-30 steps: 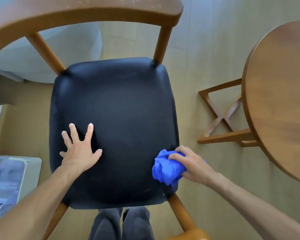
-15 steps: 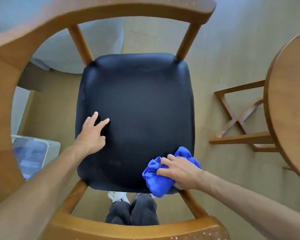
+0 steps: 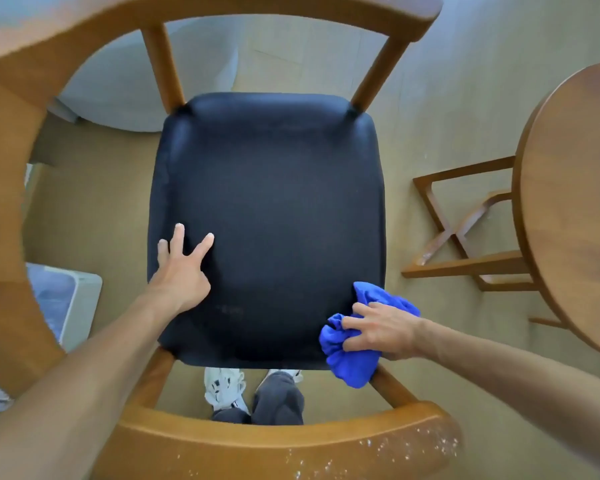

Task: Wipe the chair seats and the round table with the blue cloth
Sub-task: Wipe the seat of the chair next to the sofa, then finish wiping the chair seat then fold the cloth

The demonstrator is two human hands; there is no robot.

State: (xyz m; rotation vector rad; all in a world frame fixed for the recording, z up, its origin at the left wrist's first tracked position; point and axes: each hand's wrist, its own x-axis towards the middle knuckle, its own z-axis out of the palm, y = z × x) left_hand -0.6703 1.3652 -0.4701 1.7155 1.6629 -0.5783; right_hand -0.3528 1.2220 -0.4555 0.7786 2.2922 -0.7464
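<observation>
While right hand (image 3: 383, 330) grips bunched blue cloth (image 3: 352, 355) at near right corner of black chair seat (image 3: 267, 220), left hand (image 3: 181, 271) rests flat, fingers spread, holding nothing. Seat wiping underway, likely; round surface (image 3: 575, 202) apparently untouched.

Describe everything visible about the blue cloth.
The blue cloth is a bright, soft-looking fabric, bunched into a crumpled wad with folds and creases. It sits at the near right corner of the black chair seat, partly on the cushion and partly hanging over its edge above a wooden chair leg. The right hand grips it from above, its fingers curled into the folds. The left hand does not touch it.
</observation>
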